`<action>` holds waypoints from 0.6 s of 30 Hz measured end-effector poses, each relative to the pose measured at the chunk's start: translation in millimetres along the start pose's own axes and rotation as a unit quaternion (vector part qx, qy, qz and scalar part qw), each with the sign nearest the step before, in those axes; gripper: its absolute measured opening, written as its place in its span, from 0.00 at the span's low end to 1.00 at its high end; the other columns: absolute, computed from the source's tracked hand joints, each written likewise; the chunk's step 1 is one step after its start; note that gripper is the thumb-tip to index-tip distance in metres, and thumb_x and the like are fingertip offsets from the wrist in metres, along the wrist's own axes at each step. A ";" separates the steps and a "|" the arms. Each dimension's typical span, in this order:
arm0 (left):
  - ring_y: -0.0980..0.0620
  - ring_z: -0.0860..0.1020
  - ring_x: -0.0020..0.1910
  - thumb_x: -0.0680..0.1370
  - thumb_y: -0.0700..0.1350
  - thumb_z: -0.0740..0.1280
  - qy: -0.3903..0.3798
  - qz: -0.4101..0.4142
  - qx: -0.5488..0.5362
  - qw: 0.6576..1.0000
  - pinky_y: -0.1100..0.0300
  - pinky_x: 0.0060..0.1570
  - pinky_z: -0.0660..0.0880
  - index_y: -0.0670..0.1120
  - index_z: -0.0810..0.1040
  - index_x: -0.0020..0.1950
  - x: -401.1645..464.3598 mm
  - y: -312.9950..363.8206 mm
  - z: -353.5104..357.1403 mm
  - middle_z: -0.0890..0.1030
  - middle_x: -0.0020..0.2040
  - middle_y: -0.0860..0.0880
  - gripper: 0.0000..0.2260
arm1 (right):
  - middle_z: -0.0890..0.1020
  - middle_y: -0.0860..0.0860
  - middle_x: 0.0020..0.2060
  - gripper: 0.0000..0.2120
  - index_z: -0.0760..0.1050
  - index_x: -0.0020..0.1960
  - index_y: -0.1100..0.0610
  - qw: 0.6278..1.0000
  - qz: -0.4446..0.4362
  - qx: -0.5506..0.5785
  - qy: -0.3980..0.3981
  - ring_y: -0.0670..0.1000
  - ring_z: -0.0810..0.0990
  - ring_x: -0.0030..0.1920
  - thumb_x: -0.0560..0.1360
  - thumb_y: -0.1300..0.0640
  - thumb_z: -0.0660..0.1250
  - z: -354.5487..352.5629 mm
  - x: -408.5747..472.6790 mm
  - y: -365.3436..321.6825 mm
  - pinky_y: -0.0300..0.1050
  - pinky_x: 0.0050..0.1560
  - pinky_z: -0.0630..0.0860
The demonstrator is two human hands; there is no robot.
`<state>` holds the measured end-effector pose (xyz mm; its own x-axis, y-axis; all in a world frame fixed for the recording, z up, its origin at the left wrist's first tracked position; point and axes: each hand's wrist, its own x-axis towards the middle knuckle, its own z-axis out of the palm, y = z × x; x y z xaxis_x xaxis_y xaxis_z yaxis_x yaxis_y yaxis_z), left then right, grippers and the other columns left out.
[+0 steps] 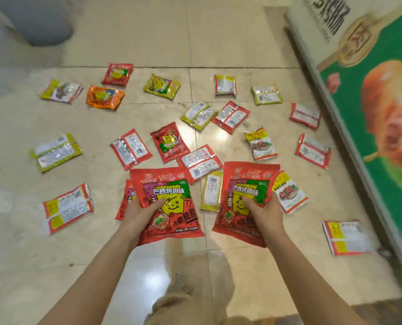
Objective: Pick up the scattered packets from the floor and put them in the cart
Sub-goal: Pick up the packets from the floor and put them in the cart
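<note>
The left hand (pixel 141 208) and right hand (pixel 262 211) each gripped a large red packet (pixel 169 184), thumbs curled on top. More packets (pixel 129 148) littered the floor (pixel 148 43) beyond. Best carry both flat; no cart showed.

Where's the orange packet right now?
Head view, far left of the floor: the orange packet lies just below a red packet, right of a yellow-green packet.

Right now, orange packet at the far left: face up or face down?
Face up. The orange packet shows its colourful printed front, not the silver label side; it lies flat on the floor.
</note>
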<state>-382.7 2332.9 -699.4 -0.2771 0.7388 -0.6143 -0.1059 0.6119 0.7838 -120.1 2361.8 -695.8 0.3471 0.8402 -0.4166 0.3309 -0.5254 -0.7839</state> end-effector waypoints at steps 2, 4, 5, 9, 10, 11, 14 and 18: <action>0.46 0.82 0.44 0.73 0.40 0.71 0.014 0.009 -0.017 1.000 0.52 0.48 0.78 0.44 0.76 0.56 -36.8 55.3 -4.9 0.83 0.49 0.43 0.12 | 0.81 0.52 0.51 0.17 0.69 0.54 0.51 1.000 0.003 0.023 0.002 0.57 0.79 0.55 0.70 0.55 0.73 -23.3 -26.2 -57.7 0.58 0.59 0.74; 0.46 0.82 0.43 0.73 0.41 0.71 0.026 0.018 -0.035 0.999 0.54 0.45 0.78 0.43 0.77 0.57 -75.6 109.1 -10.9 0.83 0.49 0.43 0.13 | 0.80 0.52 0.51 0.17 0.68 0.54 0.52 0.999 0.007 0.037 -0.001 0.57 0.79 0.55 0.70 0.57 0.72 -48.1 -53.8 -115.1 0.56 0.59 0.74; 0.46 0.82 0.43 0.73 0.41 0.71 0.032 0.026 -0.040 0.998 0.54 0.46 0.78 0.44 0.77 0.55 -95.1 134.9 -14.2 0.83 0.49 0.43 0.11 | 0.80 0.53 0.51 0.17 0.68 0.53 0.52 0.999 0.003 0.043 -0.002 0.57 0.79 0.55 0.70 0.57 0.72 -60.4 -67.1 -142.5 0.57 0.59 0.74; 0.46 0.82 0.44 0.73 0.40 0.71 0.052 0.065 -0.058 0.995 0.53 0.47 0.77 0.47 0.78 0.51 -170.8 223.7 -30.9 0.83 0.48 0.44 0.08 | 0.79 0.50 0.48 0.15 0.69 0.53 0.52 0.997 -0.037 0.062 -0.013 0.56 0.79 0.53 0.71 0.59 0.71 -108.9 -120.3 -243.2 0.56 0.59 0.74; 0.46 0.82 0.44 0.73 0.40 0.71 0.056 0.075 -0.060 0.994 0.53 0.47 0.78 0.46 0.78 0.52 -189.0 240.8 -35.8 0.83 0.48 0.44 0.08 | 0.79 0.50 0.47 0.15 0.69 0.54 0.52 0.996 -0.048 0.066 -0.019 0.56 0.79 0.52 0.71 0.60 0.71 -119.4 -132.3 -262.5 0.55 0.59 0.74; 0.46 0.82 0.45 0.73 0.40 0.71 0.063 0.087 -0.058 0.992 0.52 0.48 0.78 0.46 0.78 0.53 -205.9 255.4 -40.2 0.83 0.48 0.45 0.09 | 0.79 0.50 0.47 0.15 0.69 0.54 0.52 0.995 -0.057 0.072 -0.027 0.56 0.79 0.52 0.71 0.60 0.71 -128.7 -143.5 -279.6 0.56 0.58 0.74; 0.44 0.82 0.48 0.73 0.40 0.71 0.097 0.119 -0.052 0.987 0.47 0.53 0.77 0.44 0.79 0.54 -251.1 285.2 -52.9 0.83 0.50 0.43 0.10 | 0.80 0.54 0.49 0.14 0.70 0.52 0.54 0.992 -0.082 0.085 -0.051 0.58 0.79 0.53 0.71 0.61 0.71 -149.4 -171.6 -318.4 0.57 0.58 0.74; 0.43 0.82 0.49 0.74 0.40 0.70 0.144 0.138 -0.102 0.975 0.42 0.55 0.76 0.46 0.78 0.54 -315.7 301.7 -66.1 0.83 0.51 0.43 0.09 | 0.81 0.55 0.50 0.13 0.70 0.53 0.54 0.980 -0.114 0.093 -0.131 0.58 0.80 0.51 0.72 0.61 0.69 -166.0 -208.8 -356.9 0.59 0.57 0.76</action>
<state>-390.3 2265.7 -263.0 -0.5753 0.7399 -0.3487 -0.1682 0.3102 0.9357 -164.9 2351.6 -252.6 0.0377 0.9513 -0.3059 0.1996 -0.3071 -0.9305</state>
